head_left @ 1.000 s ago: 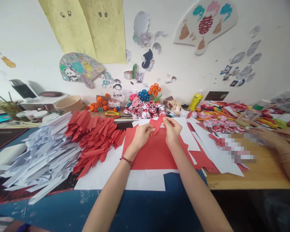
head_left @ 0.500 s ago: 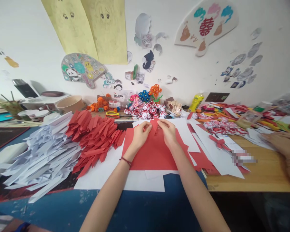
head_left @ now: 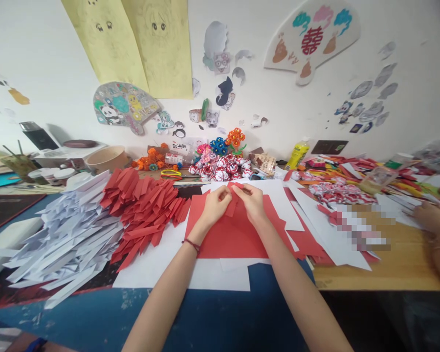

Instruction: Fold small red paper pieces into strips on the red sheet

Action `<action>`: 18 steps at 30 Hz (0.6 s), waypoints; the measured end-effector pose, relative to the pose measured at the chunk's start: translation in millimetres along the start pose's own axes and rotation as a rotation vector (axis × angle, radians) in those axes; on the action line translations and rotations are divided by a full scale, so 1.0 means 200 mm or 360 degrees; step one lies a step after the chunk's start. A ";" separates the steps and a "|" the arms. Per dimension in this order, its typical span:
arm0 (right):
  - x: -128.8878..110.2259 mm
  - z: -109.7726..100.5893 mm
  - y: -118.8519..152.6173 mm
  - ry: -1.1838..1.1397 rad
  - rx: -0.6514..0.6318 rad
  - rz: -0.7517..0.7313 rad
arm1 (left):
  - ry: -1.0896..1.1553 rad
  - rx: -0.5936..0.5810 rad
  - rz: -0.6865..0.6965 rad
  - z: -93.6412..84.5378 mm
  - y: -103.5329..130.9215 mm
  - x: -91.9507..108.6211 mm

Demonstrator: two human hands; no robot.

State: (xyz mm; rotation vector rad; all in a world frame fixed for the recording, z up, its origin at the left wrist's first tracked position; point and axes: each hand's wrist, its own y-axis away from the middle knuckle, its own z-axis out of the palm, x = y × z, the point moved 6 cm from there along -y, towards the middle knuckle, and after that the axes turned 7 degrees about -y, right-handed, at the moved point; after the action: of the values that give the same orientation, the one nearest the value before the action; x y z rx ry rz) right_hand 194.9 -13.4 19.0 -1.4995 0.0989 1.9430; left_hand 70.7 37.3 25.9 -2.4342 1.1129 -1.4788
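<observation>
While the left hand (head_left: 219, 201) and right hand (head_left: 252, 199) are pinching the red strip (head_left: 231, 210) near its far end, each grip is clasping from its own side, probably to steady the thin edges. Over the red sheet (head_left: 227, 239), its long axis is running near-to-far, the loose end pointing bodyward and slightly left.

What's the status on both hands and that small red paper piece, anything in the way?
Left hand and right hand both gripping small red paper piece. Large red sheet beneath. Nothing visibly blocking.
</observation>
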 end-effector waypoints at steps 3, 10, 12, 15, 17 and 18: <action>-0.01 -0.08 -0.03 -0.0094 0.0235 -0.0085 | -0.0075 -0.0066 -0.0006 0.02 0.01 0.00; 0.03 -0.18 -0.07 -0.0319 0.0474 -0.0105 | -0.0153 -0.0065 -0.0026 0.00 0.01 0.00; 0.02 -0.18 -0.07 -0.0250 0.0471 -0.0174 | -0.0161 -0.0037 -0.0054 -0.01 0.00 -0.01; 0.02 -0.18 -0.07 -0.0144 0.0460 -0.0180 | -0.0187 0.0075 -0.0130 -0.05 0.00 -0.04; 0.02 -0.17 -0.07 -0.0128 0.0440 -0.0142 | -0.0198 0.0143 -0.0181 -0.07 0.00 -0.05; 0.02 -0.17 -0.07 -0.0135 0.0425 -0.0129 | -0.0198 0.0167 -0.0197 -0.07 0.00 -0.06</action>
State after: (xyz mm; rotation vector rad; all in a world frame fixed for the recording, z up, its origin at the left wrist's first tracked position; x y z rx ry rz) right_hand 230.3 -16.2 9.0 -1.2272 0.2463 1.8446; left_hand 55.7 48.0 25.2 -2.5227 0.8535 -1.3577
